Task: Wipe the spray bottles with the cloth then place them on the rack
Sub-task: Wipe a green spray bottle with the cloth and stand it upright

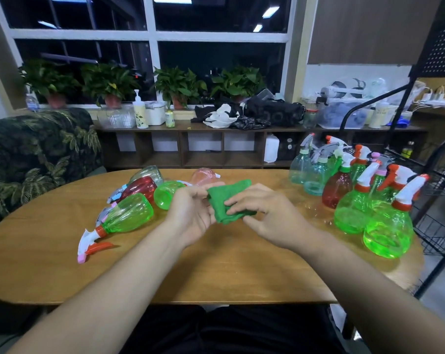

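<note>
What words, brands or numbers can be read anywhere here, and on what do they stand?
Nothing here can be read.
On the white pump bottle: a leafy label, lettering too blurred.
On the small green can beside it: label too small.
On the water bottle at far left: label blurred.
On the green cloth and the spray bottles: no print visible.

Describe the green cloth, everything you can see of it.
The cloth is bright green, a soft, fuzzy fabric like microfibre, folded or bunched into a thick wad with one corner sticking up at the far side. It looks dry and clean, though fine dirt would not show. It is held between both hands over the middle of the wooden table, apparently clear of the top. The left hand pinches its left edge. The right hand has its fingers curled over its near right part.
</note>
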Demonstrator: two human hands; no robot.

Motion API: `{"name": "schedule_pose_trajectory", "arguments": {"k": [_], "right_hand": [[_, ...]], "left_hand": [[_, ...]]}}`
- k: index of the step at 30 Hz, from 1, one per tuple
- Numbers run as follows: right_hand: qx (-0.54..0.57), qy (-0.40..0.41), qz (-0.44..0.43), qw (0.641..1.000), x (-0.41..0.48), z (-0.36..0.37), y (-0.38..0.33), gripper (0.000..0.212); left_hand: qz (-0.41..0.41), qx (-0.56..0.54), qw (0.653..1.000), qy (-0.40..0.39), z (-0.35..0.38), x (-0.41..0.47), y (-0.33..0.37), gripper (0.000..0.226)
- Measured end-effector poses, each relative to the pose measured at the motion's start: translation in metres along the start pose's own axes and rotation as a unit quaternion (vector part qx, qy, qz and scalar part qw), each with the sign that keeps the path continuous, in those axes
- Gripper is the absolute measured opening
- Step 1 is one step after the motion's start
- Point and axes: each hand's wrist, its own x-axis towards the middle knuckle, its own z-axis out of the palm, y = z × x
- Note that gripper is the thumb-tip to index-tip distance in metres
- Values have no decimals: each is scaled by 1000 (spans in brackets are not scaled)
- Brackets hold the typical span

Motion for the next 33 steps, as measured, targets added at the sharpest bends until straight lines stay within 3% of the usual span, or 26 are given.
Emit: {"name": "schedule_pose_trajectory", "arguments": {"k": [3,5,7,9,10,12,16,19,20,23,24,28,30,31,33], "right_hand": [[34,-15,16,999,-4,0,-2,33],[80,42,66,994,-3,0,-1,30],[86,108,143,980,0,2,-2,41],[133,48,240,960,3,4,-3,62],[183,4,280,942,4,6,-3,62],[287,-32,326,900,3,14,0,45],[332,44,351,874,2,36,3,19],[367,82,380,845,3,50,6,14],[409,91,396,817,4,54,7,16],[567,94,439,690,5,67,4,38],[595,89,437,668,6,71,4,44],[597,105,412,680,1,80,8,47],[602,137,415,669,-1,79,12,44],[606,155,419,658,-2,78,15,45],[609,184,435,638,-3,77,19,44]], "left_hand": [[28,67,997,-14,-5,-1,-3,45],[55,118,991,-2,-7,0,-7,42],[70,151,986,-7,-10,-2,-8,36],[81,196,976,-43,-13,-6,-7,30],[86,230,967,-66,-16,-7,-6,28],[102,311,940,-92,-21,-9,-3,23],[122,400,907,-54,-31,-7,-1,30],[90,384,918,-42,-39,-6,-2,37],[83,354,931,-40,-41,-5,-3,36],[97,270,958,-10,-45,-1,-7,29],[102,252,962,2,-47,0,-9,28],[72,236,969,-11,-52,2,-12,33],[77,313,947,-2,-57,2,-2,29],[118,378,918,39,-62,3,6,23],[220,518,810,164,-78,9,26,18]]}}
